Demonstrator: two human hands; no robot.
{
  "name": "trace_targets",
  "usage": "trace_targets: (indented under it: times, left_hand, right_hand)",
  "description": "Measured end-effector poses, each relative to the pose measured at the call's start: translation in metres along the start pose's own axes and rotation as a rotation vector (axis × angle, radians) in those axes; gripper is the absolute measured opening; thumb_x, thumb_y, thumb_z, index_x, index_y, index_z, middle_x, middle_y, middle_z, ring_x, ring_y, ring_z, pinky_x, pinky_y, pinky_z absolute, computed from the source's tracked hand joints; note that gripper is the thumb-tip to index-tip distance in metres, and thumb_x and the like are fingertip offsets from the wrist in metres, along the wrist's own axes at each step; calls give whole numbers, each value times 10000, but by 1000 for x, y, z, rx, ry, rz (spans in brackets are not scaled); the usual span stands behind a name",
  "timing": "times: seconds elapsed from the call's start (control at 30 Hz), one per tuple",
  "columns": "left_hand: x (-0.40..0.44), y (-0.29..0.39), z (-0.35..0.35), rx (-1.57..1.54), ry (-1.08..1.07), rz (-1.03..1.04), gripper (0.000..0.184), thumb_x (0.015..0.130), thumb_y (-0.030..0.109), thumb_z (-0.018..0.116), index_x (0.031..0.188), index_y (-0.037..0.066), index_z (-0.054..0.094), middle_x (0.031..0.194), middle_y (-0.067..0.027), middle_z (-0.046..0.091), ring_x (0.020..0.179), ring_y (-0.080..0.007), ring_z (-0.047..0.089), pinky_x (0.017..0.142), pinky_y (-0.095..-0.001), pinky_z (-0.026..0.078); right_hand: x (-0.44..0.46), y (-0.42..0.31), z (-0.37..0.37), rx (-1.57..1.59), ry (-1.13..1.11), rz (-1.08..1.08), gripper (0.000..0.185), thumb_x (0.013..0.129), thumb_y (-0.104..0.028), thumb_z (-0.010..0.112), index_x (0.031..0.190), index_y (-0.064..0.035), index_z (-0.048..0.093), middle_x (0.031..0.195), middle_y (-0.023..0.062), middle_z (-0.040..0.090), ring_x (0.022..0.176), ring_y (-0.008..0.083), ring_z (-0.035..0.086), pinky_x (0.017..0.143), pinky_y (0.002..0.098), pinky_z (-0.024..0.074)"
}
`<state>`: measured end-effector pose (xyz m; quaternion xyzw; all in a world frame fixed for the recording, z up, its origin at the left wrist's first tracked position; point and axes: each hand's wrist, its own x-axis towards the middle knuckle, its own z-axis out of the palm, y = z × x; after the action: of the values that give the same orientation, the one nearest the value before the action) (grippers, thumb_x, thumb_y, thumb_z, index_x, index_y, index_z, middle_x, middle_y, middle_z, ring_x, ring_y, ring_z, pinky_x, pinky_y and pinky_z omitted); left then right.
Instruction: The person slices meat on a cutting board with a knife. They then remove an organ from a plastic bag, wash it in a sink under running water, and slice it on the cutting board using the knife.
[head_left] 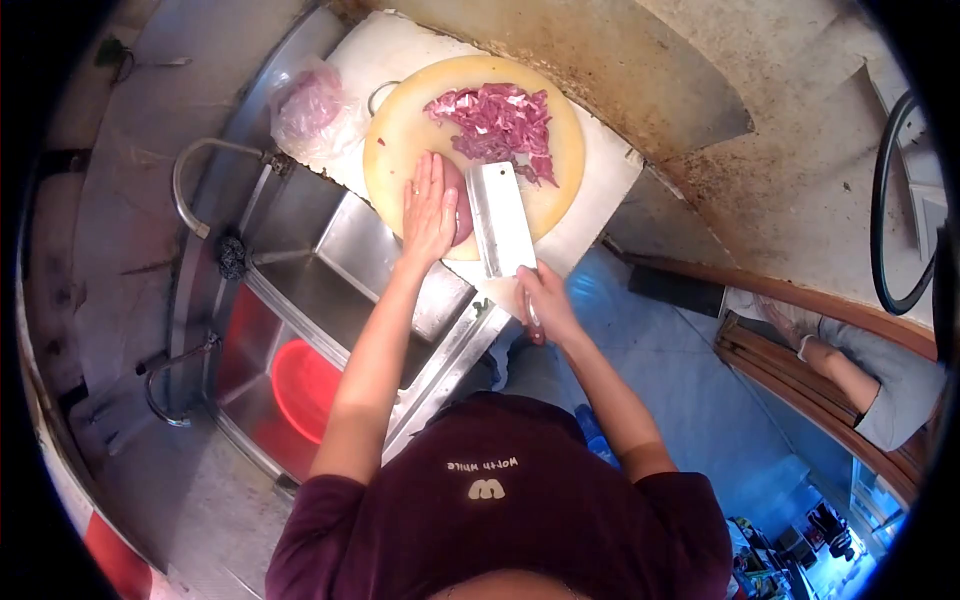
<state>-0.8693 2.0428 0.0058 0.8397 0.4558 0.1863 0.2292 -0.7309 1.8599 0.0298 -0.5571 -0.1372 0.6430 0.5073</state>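
Observation:
A round yellowish cutting board (405, 110) bears a heap of sliced red meat (500, 120) at its upper part. My left hand (430, 208) lies flat, fingers stretched, on a larger piece of dark red meat (463, 215) near the board's lower edge. Just right of that piece, a wide cleaver (503, 220) has its blade over the board. My right hand (543, 303) is wrapped round the cleaver's handle, below the board's edge.
A clear plastic bag with something pink (310, 110) lies left of the board. Left and below are metal sinks (325, 290), a curved faucet (183, 190) and a red basin (305, 390). Another person's arm (845, 375) shows at the right.

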Motion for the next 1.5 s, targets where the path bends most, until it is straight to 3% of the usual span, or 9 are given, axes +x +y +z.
trace_targets:
  times: [0.4, 0.53, 0.73, 1.07, 1.17, 1.33, 1.5]
  left_hand:
    - [0, 0, -5, -6, -36, 20, 570, 967, 349, 240, 1436, 28, 208, 1500, -168, 174, 1390, -312, 162, 1102, -492, 127]
    - [-1, -1, -4, -31, -21, 1, 579, 966, 351, 224, 1430, 5, 204, 1496, -174, 181, 1390, -315, 159, 1101, -494, 128]
    - [-1, -3, -4, -28, -31, -9, 587, 965, 346, 220, 1427, -15, 189, 1491, -188, 182, 1393, -318, 144, 1105, -483, 123]
    - [-4, -4, -10, -102, -8, -53, 591, 959, 318, 237, 1424, -40, 165, 1495, -188, 169, 1394, -314, 139, 1107, -481, 117]
    - [-4, -4, -10, -91, -14, -75, 591, 956, 312, 237, 1424, -42, 163, 1493, -193, 173, 1394, -314, 140, 1107, -482, 115]
    - [-5, -3, -12, -81, -48, -92, 595, 955, 319, 229, 1424, -41, 164, 1490, -199, 176, 1396, -311, 134, 1107, -487, 104]
    - [-5, -3, -13, -115, -48, -106, 602, 955, 328, 221, 1426, -40, 152, 1497, -194, 157, 1401, -306, 114, 1108, -490, 89]
  right_hand:
    - [31, -31, 25, -214, 64, -68, 190, 944, -215, 464, 854, -49, 454, 530, 17, 459, 382, 102, 420, 362, 259, 347]
    - [50, -45, 26, -252, -14, -59, 183, 943, -207, 460, 863, -43, 449, 532, 28, 467, 372, 107, 425, 353, 264, 352]
    - [1, -29, 17, -209, -28, 65, 173, 947, -188, 435, 877, -31, 445, 481, 36, 453, 328, 116, 410, 316, 266, 332]
    - [72, -58, 34, -259, -128, -17, 184, 933, -194, 461, 859, -27, 442, 496, 32, 462, 370, 122, 439, 354, 273, 362]
    - [49, -35, 20, -366, -128, -75, 186, 938, -194, 459, 860, -26, 439, 504, 29, 464, 373, 118, 436, 358, 269, 355]
    - [12, -49, 35, -279, -134, -5, 181, 932, -182, 478, 858, -21, 442, 501, 27, 464, 370, 117, 428, 365, 269, 355]
    - [72, -47, 46, -315, -89, -44, 204, 926, -191, 489, 832, -20, 429, 504, 30, 466, 371, 122, 432, 367, 276, 363]
